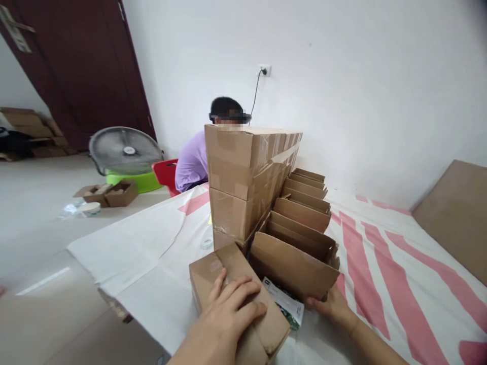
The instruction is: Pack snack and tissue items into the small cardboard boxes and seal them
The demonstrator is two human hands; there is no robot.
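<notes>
My left hand [232, 314] lies across the top of a closed cardboard box [213, 266], its fingers spread. At the lower right corner of an open cardboard box [292, 263], my right hand [331, 306] grips the cardboard, thumb on the near side and the other fingers hidden behind. A flat printed packet [283, 299] in white and green lies between the two boxes. Behind the near open box, more open boxes [306, 195] stand in a row. To their left rises a stack of taped, closed boxes [232, 197].
A person [192, 159] in a purple top sits beyond the stack on a red chair [166, 175]. The table carries a white cloth with red stripes [357, 248]. A tape roll [206, 242] lies by the stack. On the floor are a fan [127, 149] and small boxes [122, 192].
</notes>
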